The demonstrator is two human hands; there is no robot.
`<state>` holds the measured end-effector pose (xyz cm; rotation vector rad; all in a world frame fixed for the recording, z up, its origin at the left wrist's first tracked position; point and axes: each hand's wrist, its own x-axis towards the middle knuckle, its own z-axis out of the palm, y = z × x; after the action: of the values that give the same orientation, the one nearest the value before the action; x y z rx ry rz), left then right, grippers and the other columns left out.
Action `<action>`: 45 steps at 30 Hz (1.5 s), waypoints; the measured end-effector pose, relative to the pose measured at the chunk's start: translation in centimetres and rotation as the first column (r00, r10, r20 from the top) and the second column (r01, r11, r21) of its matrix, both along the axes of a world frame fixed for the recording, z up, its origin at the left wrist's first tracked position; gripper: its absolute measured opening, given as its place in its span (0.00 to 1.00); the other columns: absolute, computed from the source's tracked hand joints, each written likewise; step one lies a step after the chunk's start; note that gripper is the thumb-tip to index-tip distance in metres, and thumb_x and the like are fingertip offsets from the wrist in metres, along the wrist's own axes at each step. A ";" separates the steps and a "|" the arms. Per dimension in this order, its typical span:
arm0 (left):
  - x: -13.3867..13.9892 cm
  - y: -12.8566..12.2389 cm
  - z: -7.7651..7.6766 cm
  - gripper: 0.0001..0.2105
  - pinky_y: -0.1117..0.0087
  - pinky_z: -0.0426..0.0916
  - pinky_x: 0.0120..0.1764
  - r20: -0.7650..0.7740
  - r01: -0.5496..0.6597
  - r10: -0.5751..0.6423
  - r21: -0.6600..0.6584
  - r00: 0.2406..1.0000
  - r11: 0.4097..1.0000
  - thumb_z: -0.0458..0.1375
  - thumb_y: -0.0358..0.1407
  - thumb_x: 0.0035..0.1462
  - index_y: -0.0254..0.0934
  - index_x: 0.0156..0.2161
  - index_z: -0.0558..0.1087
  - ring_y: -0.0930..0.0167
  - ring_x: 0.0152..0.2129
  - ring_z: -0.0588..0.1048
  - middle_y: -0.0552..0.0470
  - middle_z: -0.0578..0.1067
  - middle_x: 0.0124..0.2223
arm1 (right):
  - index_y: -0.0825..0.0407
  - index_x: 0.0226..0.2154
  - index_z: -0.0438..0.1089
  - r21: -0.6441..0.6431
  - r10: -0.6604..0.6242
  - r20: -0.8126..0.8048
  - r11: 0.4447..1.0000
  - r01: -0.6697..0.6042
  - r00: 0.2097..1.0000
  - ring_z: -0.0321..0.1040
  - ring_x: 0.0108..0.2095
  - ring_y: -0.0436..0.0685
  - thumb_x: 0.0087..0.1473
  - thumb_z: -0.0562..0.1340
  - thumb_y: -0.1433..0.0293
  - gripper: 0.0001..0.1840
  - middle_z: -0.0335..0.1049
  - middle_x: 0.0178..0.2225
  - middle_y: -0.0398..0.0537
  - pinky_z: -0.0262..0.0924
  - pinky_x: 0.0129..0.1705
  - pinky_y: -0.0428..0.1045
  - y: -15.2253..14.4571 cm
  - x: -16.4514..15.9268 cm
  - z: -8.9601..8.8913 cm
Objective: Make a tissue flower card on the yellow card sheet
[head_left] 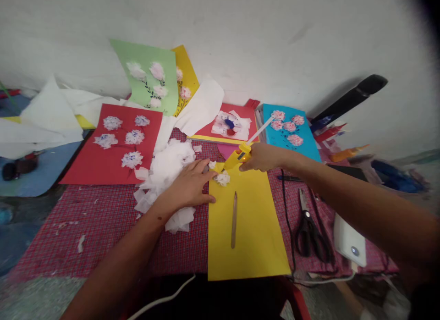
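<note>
My right hand (259,157) is wrapped round a yellow hot glue gun (234,158), with a white glue stick (259,131) poking out of its back. The gun's nozzle points down to the left, close to a small white tissue-paper flower (222,178) on a yellow sheet (254,237). My left hand (193,182) lies with its fingers apart at the sheet's left edge, beside the flower and partly over a heap of white tissue pieces (172,162). A pencil (234,219) rests on the yellow sheet, below the flower.
Black-handled scissors (311,237), a dark cord and a white power bank (349,240) lie right of the sheet. Red (85,162), green (120,58) and blue (271,113) sheets bear tissue flowers. The checked tablecloth (113,233) has paper scraps on it.
</note>
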<state>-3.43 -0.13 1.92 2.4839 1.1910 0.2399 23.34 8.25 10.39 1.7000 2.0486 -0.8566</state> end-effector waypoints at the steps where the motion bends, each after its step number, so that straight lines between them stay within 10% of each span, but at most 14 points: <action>1: 0.0 0.0 0.0 0.38 0.46 0.54 0.68 0.003 0.001 -0.001 -0.001 1.000 1.000 0.71 0.52 0.50 0.43 0.64 0.68 0.47 0.69 0.55 0.38 0.54 0.73 | 0.54 0.33 0.76 0.006 0.002 -0.003 1.000 -0.001 1.000 0.67 0.19 0.52 0.50 0.70 0.55 0.19 0.73 0.24 0.47 0.58 0.22 0.47 0.0 0.1 0.1; 37: 0.0 0.0 0.1 0.38 0.47 0.55 0.67 -0.017 0.005 -0.005 0.015 1.000 1.000 0.71 0.53 0.50 0.41 0.63 0.69 0.48 0.69 0.56 0.37 0.55 0.73 | 0.53 0.30 0.73 0.102 0.091 0.029 0.990 -0.093 0.995 0.70 0.19 0.54 0.50 0.67 0.57 0.15 0.74 0.21 0.47 0.57 0.21 0.47 -0.9 -1.3 0.4; 45: 0.1 -0.1 0.2 0.37 0.48 0.55 0.67 -0.016 0.000 0.000 0.016 1.000 1.000 0.70 0.52 0.50 0.41 0.63 0.69 0.48 0.68 0.57 0.37 0.56 0.72 | 0.52 0.29 0.71 0.049 -0.093 -0.189 0.993 0.104 0.978 0.63 0.18 0.49 0.48 0.70 0.58 0.15 0.68 0.20 0.42 0.51 0.20 0.46 -2.1 0.6 1.5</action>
<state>-3.36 -0.19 2.10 2.5039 1.2005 0.2306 23.98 6.13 11.86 1.8288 2.1430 -1.0323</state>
